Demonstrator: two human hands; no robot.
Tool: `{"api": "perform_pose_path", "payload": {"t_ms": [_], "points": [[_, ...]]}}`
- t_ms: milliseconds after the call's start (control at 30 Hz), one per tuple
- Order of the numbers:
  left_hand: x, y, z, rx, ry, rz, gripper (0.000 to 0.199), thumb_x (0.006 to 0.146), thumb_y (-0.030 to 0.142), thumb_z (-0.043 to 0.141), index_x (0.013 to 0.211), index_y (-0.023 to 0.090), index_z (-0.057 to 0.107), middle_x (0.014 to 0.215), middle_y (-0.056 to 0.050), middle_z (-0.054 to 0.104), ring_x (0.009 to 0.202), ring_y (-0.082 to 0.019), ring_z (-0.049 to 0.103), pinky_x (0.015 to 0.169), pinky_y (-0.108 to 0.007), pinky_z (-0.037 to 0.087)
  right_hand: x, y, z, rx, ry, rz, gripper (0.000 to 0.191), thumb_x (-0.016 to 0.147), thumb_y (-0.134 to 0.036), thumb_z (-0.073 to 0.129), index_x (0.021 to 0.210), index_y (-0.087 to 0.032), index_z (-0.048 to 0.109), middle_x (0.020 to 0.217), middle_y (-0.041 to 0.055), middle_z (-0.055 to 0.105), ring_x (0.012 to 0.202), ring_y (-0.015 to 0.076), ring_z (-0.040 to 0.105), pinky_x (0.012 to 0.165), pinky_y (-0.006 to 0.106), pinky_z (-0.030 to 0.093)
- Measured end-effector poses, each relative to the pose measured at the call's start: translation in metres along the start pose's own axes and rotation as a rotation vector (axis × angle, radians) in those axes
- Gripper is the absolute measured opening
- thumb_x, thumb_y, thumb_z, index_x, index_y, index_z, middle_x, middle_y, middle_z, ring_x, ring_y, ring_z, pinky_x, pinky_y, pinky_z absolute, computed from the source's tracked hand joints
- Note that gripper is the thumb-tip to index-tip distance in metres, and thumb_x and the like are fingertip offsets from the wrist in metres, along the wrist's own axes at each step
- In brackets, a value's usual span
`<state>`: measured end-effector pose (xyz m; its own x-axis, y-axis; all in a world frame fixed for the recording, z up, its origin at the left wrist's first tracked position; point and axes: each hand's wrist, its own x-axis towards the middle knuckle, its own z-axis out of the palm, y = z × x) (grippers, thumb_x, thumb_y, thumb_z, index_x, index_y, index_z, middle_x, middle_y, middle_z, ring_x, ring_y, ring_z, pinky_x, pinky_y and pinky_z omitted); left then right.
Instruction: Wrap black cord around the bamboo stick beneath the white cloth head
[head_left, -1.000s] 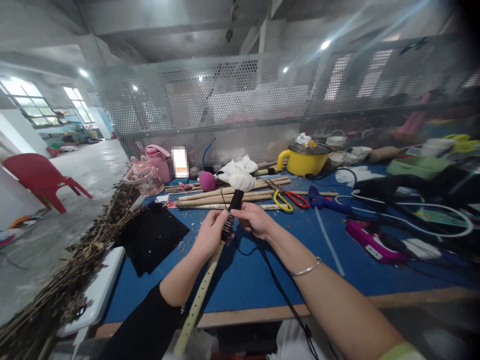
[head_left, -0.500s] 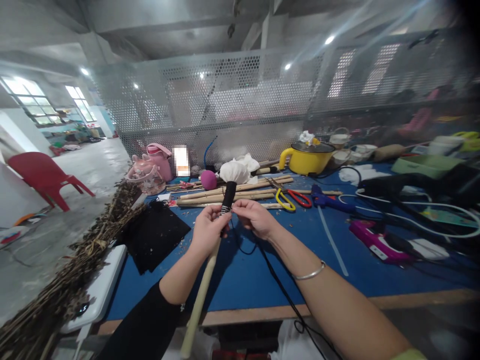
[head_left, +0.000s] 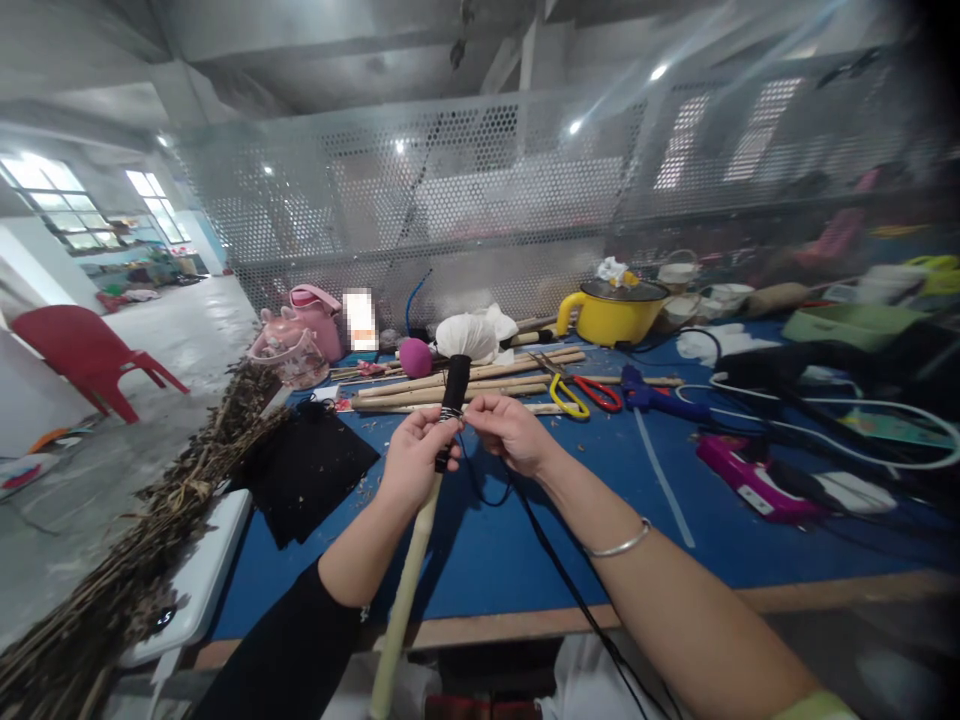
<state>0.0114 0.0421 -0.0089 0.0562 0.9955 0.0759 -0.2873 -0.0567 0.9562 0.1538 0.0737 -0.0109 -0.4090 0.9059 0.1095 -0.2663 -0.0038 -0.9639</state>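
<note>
A pale wooden stick (head_left: 410, 590) slants up from the table's front edge. Its upper part is wrapped in black cloth (head_left: 456, 382), and a white cloth-covered bundle (head_left: 463, 337) shows at the far end. My left hand (head_left: 421, 452) is closed around the black wrap, thumb on top. Light-coloured turns of thread or wire ring the wrap beside that thumb. My right hand (head_left: 506, 432) pinches at these turns from the right; what lies between its fingertips is too small to make out. A black cord (head_left: 544, 540) hangs below the right hand and runs down over the table edge.
Several wooden sticks (head_left: 450, 388) lie behind the hands, with yellow-handled scissors (head_left: 568, 397) and red-handled scissors (head_left: 598, 392). Black cloth (head_left: 306, 475) is at left, near dried stems (head_left: 180, 500). A yellow pot (head_left: 619, 312), blue glue gun (head_left: 660, 400) and purple power strip (head_left: 754, 480) stand right.
The light turns on the black wrap now sit bunched closer together beside my left thumb. More of the wrap's lower end shows under my left hand. Both hands stay nearly in place.
</note>
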Motion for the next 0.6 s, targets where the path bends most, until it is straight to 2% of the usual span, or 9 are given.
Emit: {"api": "perform_pose_path", "payload": {"t_ms": [167,267,367,467,533,600], "points": [[-0.002,0.002,0.002,0.003,0.057,-0.025,0.035,0.063,0.031,0.070,0.087,0.013,0.052,0.067,0.002,0.058,0.047,-0.007,0.053,0.039,-0.017,0.041,0.000,0.002,0.000,-0.104,0.021,-0.074,0.029,0.065,-0.039,0.070,0.065,-0.015,0.053,0.041,-0.0088,0.036,0.033,0.0030,0.024,0.034,0.019,0.013],[-0.002,0.003,0.001,-0.019,0.058,-0.084,0.036,0.061,0.032,0.072,0.086,0.014,0.054,0.063,0.002,0.057,0.049,-0.008,0.055,0.040,-0.016,0.042,0.002,0.003,-0.001,-0.113,0.023,-0.061,0.030,0.066,-0.040,0.069,0.063,-0.016,0.051,0.040,-0.0093,0.035,0.033,0.0032,0.024,0.034,0.019,0.013],[-0.002,0.004,0.000,-0.053,0.010,-0.135,0.034,0.062,0.033,0.071,0.085,0.014,0.056,0.069,0.001,0.060,0.051,-0.007,0.056,0.044,-0.017,0.044,0.003,0.003,-0.003,-0.099,0.028,-0.064,0.029,0.068,-0.039,0.067,0.063,-0.016,0.050,0.040,-0.0093,0.035,0.033,0.0033,0.023,0.034,0.019,0.013],[-0.003,0.008,-0.001,-0.078,-0.081,-0.158,0.032,0.066,0.033,0.069,0.089,0.014,0.057,0.078,-0.002,0.063,0.057,-0.008,0.059,0.051,-0.018,0.048,0.002,0.001,-0.005,-0.142,0.041,-0.094,0.028,0.069,-0.038,0.067,0.063,-0.015,0.051,0.044,-0.0069,0.043,0.034,0.0031,0.026,0.034,0.019,0.015],[-0.005,0.010,-0.001,-0.068,-0.155,-0.164,0.028,0.070,0.032,0.065,0.088,0.013,0.057,0.080,-0.004,0.062,0.057,-0.008,0.057,0.049,-0.018,0.046,0.000,-0.001,-0.004,-0.174,0.034,-0.110,0.027,0.068,-0.037,0.067,0.063,-0.015,0.051,0.050,-0.0043,0.050,0.036,0.0031,0.029,0.035,0.019,0.017],[-0.007,0.012,0.000,-0.067,-0.194,-0.165,0.022,0.073,0.030,0.062,0.084,0.014,0.054,0.076,-0.002,0.058,0.051,-0.004,0.050,0.042,-0.015,0.039,-0.001,-0.003,-0.002,-0.186,0.011,-0.113,0.027,0.068,-0.036,0.067,0.063,-0.015,0.052,0.055,-0.0021,0.056,0.036,0.0028,0.030,0.035,0.019,0.016]]}}
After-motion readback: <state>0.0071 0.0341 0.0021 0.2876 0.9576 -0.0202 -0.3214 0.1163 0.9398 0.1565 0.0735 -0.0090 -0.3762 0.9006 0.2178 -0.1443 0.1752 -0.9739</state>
